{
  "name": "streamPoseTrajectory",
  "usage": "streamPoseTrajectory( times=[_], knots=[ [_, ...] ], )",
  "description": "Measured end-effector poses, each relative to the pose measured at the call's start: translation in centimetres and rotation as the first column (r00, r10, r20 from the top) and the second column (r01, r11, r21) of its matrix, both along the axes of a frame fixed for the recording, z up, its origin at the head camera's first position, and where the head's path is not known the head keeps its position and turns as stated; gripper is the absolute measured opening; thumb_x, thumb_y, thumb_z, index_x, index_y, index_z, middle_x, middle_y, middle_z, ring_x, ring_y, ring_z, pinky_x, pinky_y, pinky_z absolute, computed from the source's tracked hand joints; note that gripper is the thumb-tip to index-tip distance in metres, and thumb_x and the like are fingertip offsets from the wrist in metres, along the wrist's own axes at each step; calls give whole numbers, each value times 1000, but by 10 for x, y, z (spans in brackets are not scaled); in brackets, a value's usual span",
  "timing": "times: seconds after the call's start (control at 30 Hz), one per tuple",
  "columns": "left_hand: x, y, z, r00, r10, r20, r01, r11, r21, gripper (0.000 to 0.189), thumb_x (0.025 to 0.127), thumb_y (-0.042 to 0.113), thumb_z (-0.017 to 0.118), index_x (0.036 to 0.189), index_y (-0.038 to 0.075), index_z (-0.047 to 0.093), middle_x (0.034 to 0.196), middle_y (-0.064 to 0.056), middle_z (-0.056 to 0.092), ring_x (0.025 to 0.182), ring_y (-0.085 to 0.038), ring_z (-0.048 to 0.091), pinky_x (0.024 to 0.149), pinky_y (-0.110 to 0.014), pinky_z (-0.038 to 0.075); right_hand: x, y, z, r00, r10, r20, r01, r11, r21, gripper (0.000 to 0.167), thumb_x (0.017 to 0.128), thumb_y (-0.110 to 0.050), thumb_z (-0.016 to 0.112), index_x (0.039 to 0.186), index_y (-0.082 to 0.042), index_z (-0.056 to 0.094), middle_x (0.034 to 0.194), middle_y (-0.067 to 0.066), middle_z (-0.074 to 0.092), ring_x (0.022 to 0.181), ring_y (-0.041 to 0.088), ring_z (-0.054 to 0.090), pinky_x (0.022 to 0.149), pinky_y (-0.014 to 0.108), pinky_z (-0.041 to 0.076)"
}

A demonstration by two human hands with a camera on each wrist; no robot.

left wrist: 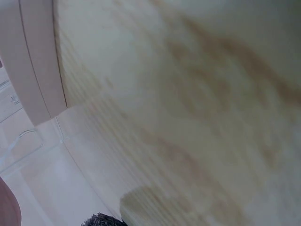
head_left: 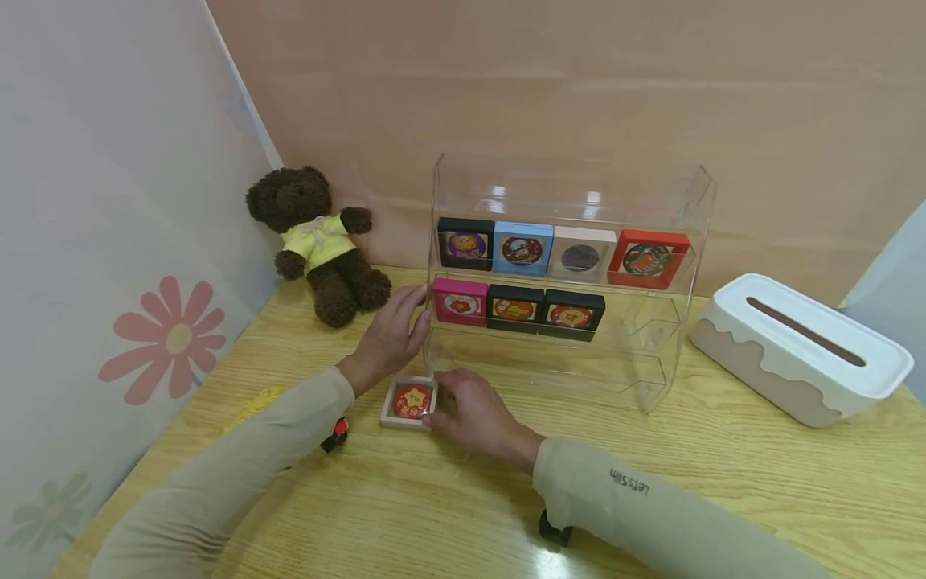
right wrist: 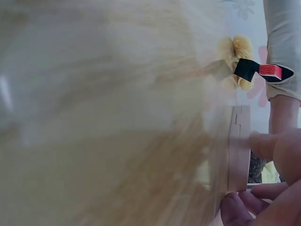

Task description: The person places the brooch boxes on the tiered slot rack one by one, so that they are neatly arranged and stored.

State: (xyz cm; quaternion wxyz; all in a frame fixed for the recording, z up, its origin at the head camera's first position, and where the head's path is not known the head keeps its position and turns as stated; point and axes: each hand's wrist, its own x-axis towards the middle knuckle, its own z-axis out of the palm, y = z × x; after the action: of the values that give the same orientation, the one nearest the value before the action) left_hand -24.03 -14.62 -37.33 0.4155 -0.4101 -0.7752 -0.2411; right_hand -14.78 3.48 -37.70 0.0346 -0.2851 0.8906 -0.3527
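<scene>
A small white square case (head_left: pixel 387 417) with a red round star badge (head_left: pixel 412 400) inside lies low on the table in front of a clear acrylic rack (head_left: pixel 564 189). My right hand (head_left: pixel 473 410) pinches this case at its right side. In the right wrist view the thumb and fingertips (right wrist: pixel 233 207) meet the white case (right wrist: pixel 239 155) edge-on. My left hand (head_left: pixel 394 334) touches the left side of the rack with fingers extended. The left wrist view shows the case (left wrist: pixel 42 61) at the upper left and part of a finger (left wrist: pixel 7 207) at the lower left.
The rack's upper tier has black, light-blue, pale and red cases (head_left: pixel 649 259); a magenta case (head_left: pixel 460 302) and two black ones fill part of the lower tier. A brown teddy bear (head_left: pixel 314 241) leans on the left, a tissue box (head_left: pixel 803 346) stands right, and something yellow (head_left: pixel 256 404) lies behind the left sleeve.
</scene>
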Motion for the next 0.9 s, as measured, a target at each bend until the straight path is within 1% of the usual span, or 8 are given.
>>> streamPoseTrajectory(
  times=[0.1,0.2,0.3,0.43,0.57,0.67,0.77,0.9],
  knots=[
    [0,0,0,1000,-3,-4,3,1000,2,42,102,19,38,121,-16,50,108,-25,54,94,-33,59,81,-40,51,0,1,1,999,9,36,-9,1000,1,61,81,-20,77,129,7,53,118,15,58,105,26,55,91,41,46],
    [0,0,0,1000,-5,-3,5,1000,2,41,102,19,39,121,-16,50,108,-25,54,94,-33,59,80,-40,52,0,2,0,998,15,66,-16,1000,13,63,81,-20,77,131,7,50,120,16,57,107,26,53,93,41,44],
    [0,0,0,1000,0,5,0,1000,-1,41,102,19,39,122,-15,50,109,-24,54,94,-32,59,80,-39,52,1,3,0,997,22,73,-24,999,27,63,82,-20,76,132,7,49,121,17,55,107,27,52,93,41,44],
    [0,0,0,1000,1,7,-1,1000,-9,40,102,19,39,123,-15,49,109,-24,53,93,-31,59,80,-38,52,4,5,2,996,17,86,-19,999,30,67,80,-20,77,134,5,48,119,14,52,103,24,52,90,40,45],
    [0,1,1,1000,-1,12,1,1000,-8,40,102,18,39,123,-14,48,110,-24,53,93,-32,59,81,-37,52,7,10,4,998,11,69,-13,1000,22,69,77,-20,80,135,2,49,118,11,50,103,22,52,89,39,45],
    [1,1,2,1000,1,13,-1,1000,-1,41,102,19,38,123,-15,48,110,-24,53,94,-32,59,81,-38,52,9,13,6,999,15,43,-16,1000,18,66,75,-19,81,132,0,53,116,8,49,104,22,52,90,38,45],
    [2,1,2,1000,-2,18,3,1000,-2,41,102,19,38,123,-15,48,110,-25,53,94,-32,59,81,-38,52,11,18,8,999,17,37,-17,1000,-2,62,73,-17,83,127,-3,57,114,5,50,103,21,52,89,38,45],
    [2,1,2,1000,1,20,-1,1000,-7,41,102,19,38,123,-15,49,110,-25,53,94,-32,59,81,-38,52,15,24,9,999,29,27,-27,998,-60,54,70,-12,84,119,-4,61,111,2,53,101,20,54,88,37,46]
  ],
)
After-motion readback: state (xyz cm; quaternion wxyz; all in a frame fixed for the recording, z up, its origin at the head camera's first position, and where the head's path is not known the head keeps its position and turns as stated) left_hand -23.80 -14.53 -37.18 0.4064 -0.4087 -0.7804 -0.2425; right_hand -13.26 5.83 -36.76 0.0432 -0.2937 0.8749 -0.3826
